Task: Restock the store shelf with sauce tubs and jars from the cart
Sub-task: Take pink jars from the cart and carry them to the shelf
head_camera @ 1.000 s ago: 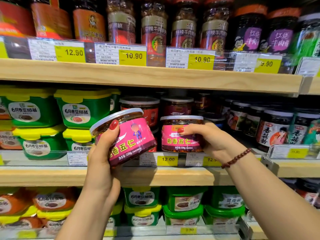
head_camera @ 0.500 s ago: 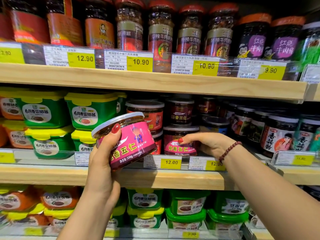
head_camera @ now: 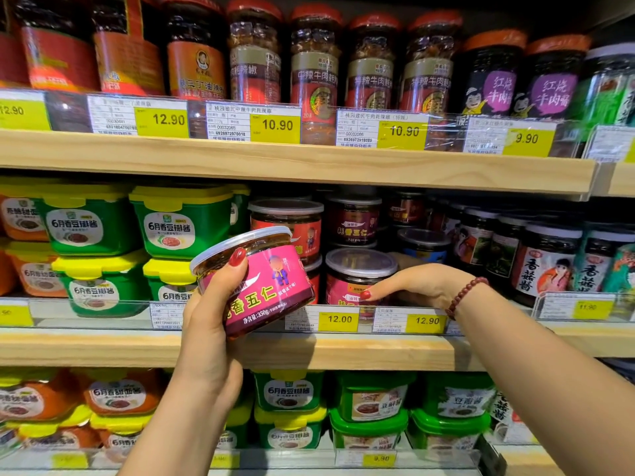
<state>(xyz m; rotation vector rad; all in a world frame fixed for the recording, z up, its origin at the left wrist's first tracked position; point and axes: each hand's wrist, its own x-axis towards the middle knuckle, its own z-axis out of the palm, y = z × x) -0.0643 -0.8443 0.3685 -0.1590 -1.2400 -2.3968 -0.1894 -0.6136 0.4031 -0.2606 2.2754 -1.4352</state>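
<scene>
My left hand [head_camera: 206, 324] grips a short clear-lidded jar with a pink label [head_camera: 264, 286], tilted, in front of the middle shelf [head_camera: 343, 352]. A second pink-labelled jar [head_camera: 357, 269] stands on that shelf behind the clear price rail, under a dark red jar. My right hand [head_camera: 415, 286] is around this second jar, thumb on its front and fingers reaching behind it. A beaded bracelet circles that wrist.
Green and yellow sauce tubs [head_camera: 178, 225] are stacked left on the middle shelf, dark jars [head_camera: 543, 262] at right. Tall red-lidded jars [head_camera: 316, 60] fill the top shelf. More green tubs [head_camera: 288, 393] sit on the bottom shelf. Price tags [head_camera: 338, 319] line each edge.
My right hand has moved the second pink jar back and down onto the middle shelf, behind the price rail. My left hand has kept its jar in about the same place.
</scene>
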